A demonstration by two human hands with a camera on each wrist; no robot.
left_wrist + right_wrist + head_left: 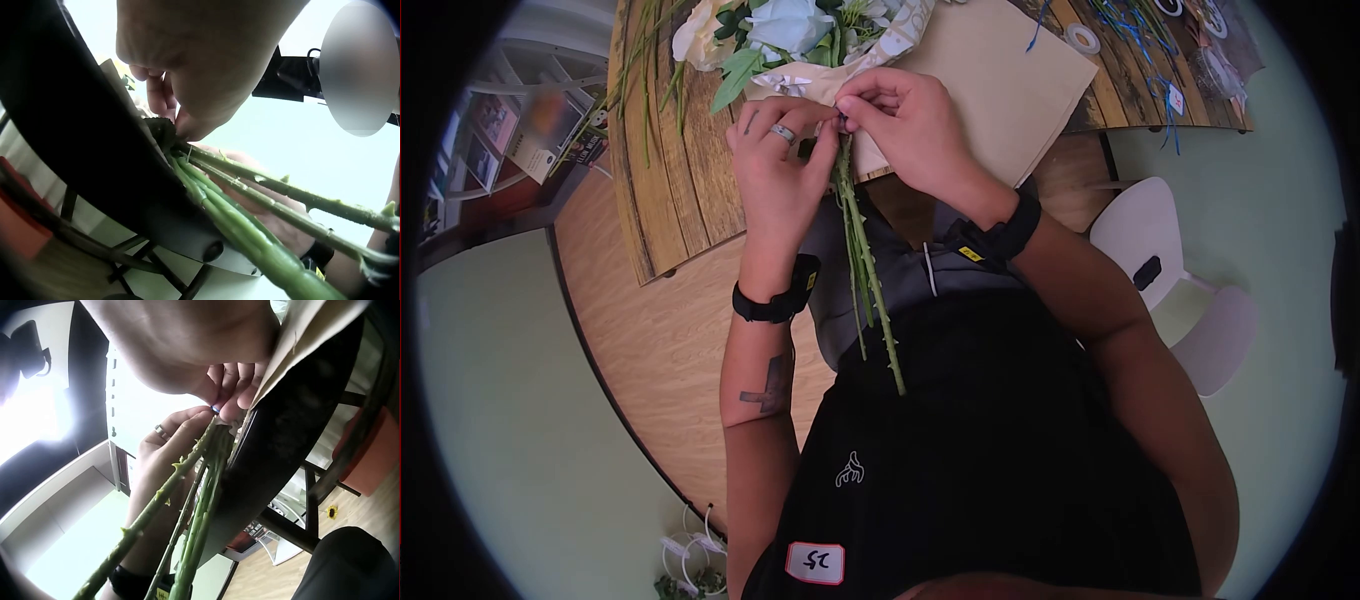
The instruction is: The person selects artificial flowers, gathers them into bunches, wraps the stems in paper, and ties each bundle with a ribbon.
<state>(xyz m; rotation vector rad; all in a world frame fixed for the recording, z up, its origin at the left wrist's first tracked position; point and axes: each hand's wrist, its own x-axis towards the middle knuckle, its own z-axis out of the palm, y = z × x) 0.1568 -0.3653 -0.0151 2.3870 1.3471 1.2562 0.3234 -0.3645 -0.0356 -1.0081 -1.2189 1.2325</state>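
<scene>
A wrapped bouquet lies at the table's edge, with a pale blue rose point(790, 25) and printed wrapping paper point(905, 35) around it. Its thorny green stems point(858, 235) stick out past the edge toward my body. At the top of these stems both hands meet, fingertips close together. My left hand point(780, 160) and my right hand point(920, 130) each pinch at a thin tie there. In the right wrist view a small blue bit of the tie point(215, 409) shows between the fingertips; the rest is hidden by fingers.
Brown kraft paper point(1005, 80) lies flat on the wooden table point(690, 200) beside my right hand. Further right are a tape roll point(1071, 42) and blue ties point(1170, 110). Loose stems point(645, 80) lie left. A white chair point(1140, 225) stands at the right.
</scene>
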